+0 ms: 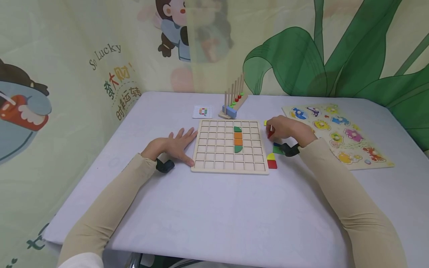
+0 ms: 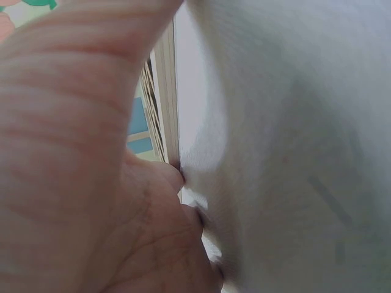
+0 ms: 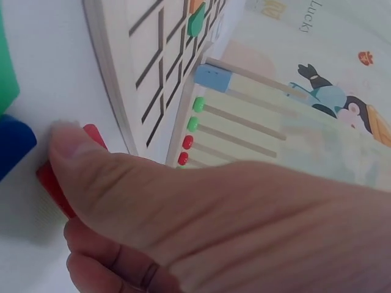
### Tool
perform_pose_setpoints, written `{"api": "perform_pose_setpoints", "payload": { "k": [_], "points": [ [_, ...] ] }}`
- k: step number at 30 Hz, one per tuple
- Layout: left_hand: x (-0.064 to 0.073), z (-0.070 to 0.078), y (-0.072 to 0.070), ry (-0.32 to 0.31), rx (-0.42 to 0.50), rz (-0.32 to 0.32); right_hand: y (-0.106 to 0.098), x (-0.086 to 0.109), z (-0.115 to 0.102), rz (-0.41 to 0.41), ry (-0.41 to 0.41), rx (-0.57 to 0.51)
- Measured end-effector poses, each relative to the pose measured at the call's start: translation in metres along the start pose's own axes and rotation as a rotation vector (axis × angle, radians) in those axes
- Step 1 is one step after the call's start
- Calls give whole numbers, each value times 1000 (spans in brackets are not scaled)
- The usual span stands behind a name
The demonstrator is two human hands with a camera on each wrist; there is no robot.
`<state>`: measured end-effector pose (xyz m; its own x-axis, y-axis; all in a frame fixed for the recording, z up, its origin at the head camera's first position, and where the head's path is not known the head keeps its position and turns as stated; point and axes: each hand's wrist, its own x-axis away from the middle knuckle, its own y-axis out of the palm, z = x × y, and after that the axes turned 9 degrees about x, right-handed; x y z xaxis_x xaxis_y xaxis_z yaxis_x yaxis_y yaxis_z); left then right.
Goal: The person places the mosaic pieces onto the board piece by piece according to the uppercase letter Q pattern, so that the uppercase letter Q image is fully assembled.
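In the head view, the right hand point(image 1: 289, 129) pinches a red piece point(image 1: 270, 134) just right of the grid board point(image 1: 231, 172); the left hand point(image 1: 177, 146), fingers spread, steadies the board's left edge, farther from that piece. A yellow piece point(image 1: 270, 156) lies nearer. The left wrist view shows fingers against the board's side. In the right wrist view, the thumb hides the red piece's long axis; a blue piece point(image 3: 13, 143) lies beside it, the board's rim beyond.
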<state>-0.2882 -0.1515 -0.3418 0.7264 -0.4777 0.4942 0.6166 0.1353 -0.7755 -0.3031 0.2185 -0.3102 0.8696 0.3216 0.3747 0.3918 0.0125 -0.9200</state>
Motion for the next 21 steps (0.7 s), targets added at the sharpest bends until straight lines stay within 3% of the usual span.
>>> {"api": "perform_pose_setpoints", "payload": {
  "k": [11,15,21],
  "points": [
    [0,-1,1,-3,-7,1,-6,4,-10,9,-24,52],
    [0,-1,1,-6,-16,2,-8,6,-19,100,-76,48],
    [-1,-1,1,-9,-14,2,-10,9,-41,290,-231,-19]
  ]
}}
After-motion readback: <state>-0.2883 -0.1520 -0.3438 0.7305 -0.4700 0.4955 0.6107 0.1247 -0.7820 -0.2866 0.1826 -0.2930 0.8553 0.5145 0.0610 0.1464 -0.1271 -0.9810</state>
